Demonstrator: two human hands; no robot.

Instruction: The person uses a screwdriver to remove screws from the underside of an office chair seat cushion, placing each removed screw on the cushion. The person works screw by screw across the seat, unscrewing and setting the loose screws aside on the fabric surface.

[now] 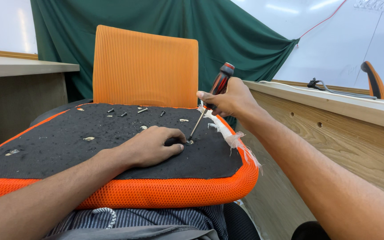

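An upturned orange mesh chair seat [170,192] with a black fabric underside [58,140] lies across my lap. My right hand [227,100] grips a screwdriver [221,82] with a red and black handle, its shaft slanting down to a screw spot [189,142] near the seat's right side. My left hand [154,144] rests flat on the black fabric, fingertips pinched around a small dark piece right at the screwdriver tip. Several loose black screws [124,114] lie near the seat's far edge.
An orange ribbed chair back [145,69] stands behind the seat, before a green curtain [210,31]. A wooden bench [334,129] runs along the right under a whiteboard. A wooden desk [18,69] is at the left. Torn white fabric [234,140] hangs off the seat's right edge.
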